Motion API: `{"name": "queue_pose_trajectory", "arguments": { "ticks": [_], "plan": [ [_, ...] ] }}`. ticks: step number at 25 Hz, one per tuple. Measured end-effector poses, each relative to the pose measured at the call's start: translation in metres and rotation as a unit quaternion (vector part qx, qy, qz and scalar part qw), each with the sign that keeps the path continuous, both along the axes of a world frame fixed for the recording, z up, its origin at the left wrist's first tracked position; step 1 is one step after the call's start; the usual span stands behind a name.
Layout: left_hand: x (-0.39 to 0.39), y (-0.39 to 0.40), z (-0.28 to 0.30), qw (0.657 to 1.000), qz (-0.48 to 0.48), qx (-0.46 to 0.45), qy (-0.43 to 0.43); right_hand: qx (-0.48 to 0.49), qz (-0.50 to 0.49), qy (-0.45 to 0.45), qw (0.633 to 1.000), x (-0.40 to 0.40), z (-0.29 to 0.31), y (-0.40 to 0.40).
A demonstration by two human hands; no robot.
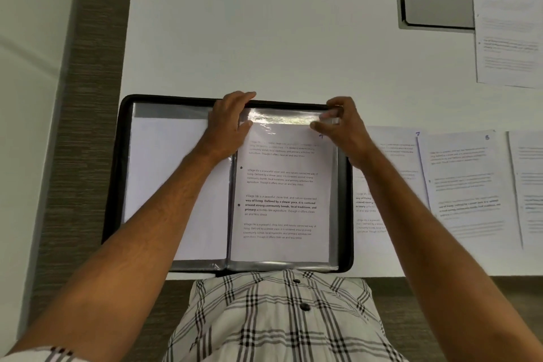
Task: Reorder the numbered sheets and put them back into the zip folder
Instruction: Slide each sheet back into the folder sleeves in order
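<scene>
Both grips pinch the clear sleeve's top edge: left hand, right hand. One sheet nearly seated in folder; several loose sheets remain on tabletop.

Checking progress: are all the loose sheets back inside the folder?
No, several sheets lie on the table beside the folder.

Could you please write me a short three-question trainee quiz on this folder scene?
1. True or false: the zip folder lies closed on the table.
2. Where do the left hand and right hand work? A) the top edge of the right-hand sleeve B) the bottom edge C) the spine
3. The loose sheets lie on the folder's ____ side.

Key: 1 false; 2 A; 3 right.
</scene>
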State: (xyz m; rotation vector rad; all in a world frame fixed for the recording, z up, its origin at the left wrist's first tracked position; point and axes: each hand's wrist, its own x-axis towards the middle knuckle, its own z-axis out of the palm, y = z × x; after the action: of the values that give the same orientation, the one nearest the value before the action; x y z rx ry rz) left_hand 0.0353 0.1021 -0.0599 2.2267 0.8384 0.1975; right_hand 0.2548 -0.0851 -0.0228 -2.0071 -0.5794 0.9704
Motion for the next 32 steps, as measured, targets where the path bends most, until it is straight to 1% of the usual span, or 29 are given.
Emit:
{"name": "queue_pose_trajectory", "arguments": {
  "ticks": [2, 4, 6, 8, 11, 13, 15, 16, 18, 20, 22, 24, 26, 27, 28, 30, 31, 32],
  "plan": [
    [-0.021, -0.021, 0.001, 1.000, -0.002, 0.007, -0.013, 0.004, -0.031, 0.042, 0.999, -0.021, 0.001, -0.023],
    [-0.043, -0.046, -0.001, 1.000, -0.007, 0.024, 0.017, -0.006, -0.046, 0.084, 0.995, -0.041, 0.003, -0.045],
    [-0.064, -0.072, -0.007, 0.997, -0.018, 0.055, 0.049, -0.035, -0.015, 0.099, 0.994, -0.056, 0.003, -0.063],
    [-0.082, -0.092, -0.010, 0.995, -0.013, 0.074, 0.063, -0.063, 0.023, 0.129, 0.989, -0.067, 0.009, -0.075],
    [-0.098, -0.107, -0.010, 0.994, 0.017, 0.079, 0.068, -0.073, 0.031, 0.209, 0.975, -0.080, 0.020, -0.084],
    [-0.102, -0.110, -0.005, 0.995, 0.036, 0.070, 0.068, -0.063, 0.025, 0.242, 0.968, -0.086, 0.027, -0.081],
    [-0.101, -0.107, 0.005, 0.996, 0.067, 0.030, 0.056, -0.032, 0.017, 0.294, 0.955, -0.092, 0.032, -0.072],
    [-0.100, -0.103, 0.013, 0.995, 0.092, -0.013, 0.043, -0.007, 0.022, 0.325, 0.945, -0.097, 0.035, -0.065],
    [-0.102, -0.091, 0.033, 0.977, 0.148, -0.152, 0.014, 0.039, 0.056, 0.360, 0.930, -0.112, 0.041, -0.047],
    [-0.107, -0.080, 0.053, 0.941, 0.180, -0.285, -0.014, 0.068, 0.103, 0.368, 0.922, -0.131, 0.046, -0.026],
    [-0.115, -0.071, 0.074, 0.905, 0.198, -0.376, -0.023, 0.068, 0.147, 0.376, 0.912, -0.152, 0.052, -0.005],
    [-0.128, -0.061, 0.092, 0.879, 0.211, -0.427, -0.016, 0.070, 0.181, 0.381, 0.904, -0.173, 0.053, 0.014],
    [-0.144, -0.052, 0.108, 0.847, 0.247, -0.470, -0.033, 0.076, 0.213, 0.350, 0.909, -0.191, 0.048, 0.026],
    [-0.151, -0.050, 0.114, 0.831, 0.277, -0.481, -0.034, 0.076, 0.234, 0.325, 0.913, -0.200, 0.045, 0.031],
    [-0.158, -0.047, 0.116, 0.830, 0.301, -0.469, -0.032, 0.070, 0.254, 0.296, 0.918, -0.208, 0.042, 0.034],
    [-0.169, -0.043, 0.111, 0.849, 0.325, -0.414, -0.049, 0.045, 0.297, 0.246, 0.922, -0.220, 0.034, 0.037],
    [-0.174, -0.040, 0.108, 0.853, 0.327, -0.400, -0.064, 0.032, 0.313, 0.229, 0.921, -0.225, 0.032, 0.038],
    [-0.178, -0.036, 0.104, 0.851, 0.322, -0.408, -0.072, 0.020, 0.325, 0.216, 0.921, -0.228, 0.029, 0.038]
  ]
}}
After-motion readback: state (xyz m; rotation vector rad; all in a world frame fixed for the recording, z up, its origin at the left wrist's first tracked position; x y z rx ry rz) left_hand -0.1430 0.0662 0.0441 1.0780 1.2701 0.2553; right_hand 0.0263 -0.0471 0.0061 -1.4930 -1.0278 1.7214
